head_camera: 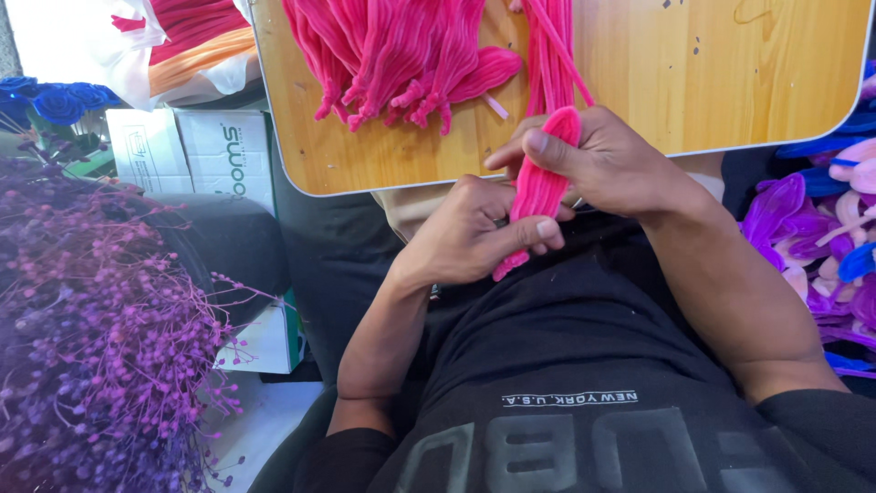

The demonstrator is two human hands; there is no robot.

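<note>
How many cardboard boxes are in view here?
3. Two white boxes sit side by side at upper left, one left of the other. A third lies lower, beside the purple sprigs. More may be hidden.

The folded petal (540,178) between the hands is bright pink, and so are the fuzzy stems (401,55) heaped on the pale wooden tabletop (712,73), whose grain shows a few dark specks. The sprays (91,347) on one side are purple with tiny magenta beads — above them sit deep blue roses (55,102). The shirt (584,402) is black with grey lettering. On the other side lie petals (821,228) in violet, lilac and blue.
</note>
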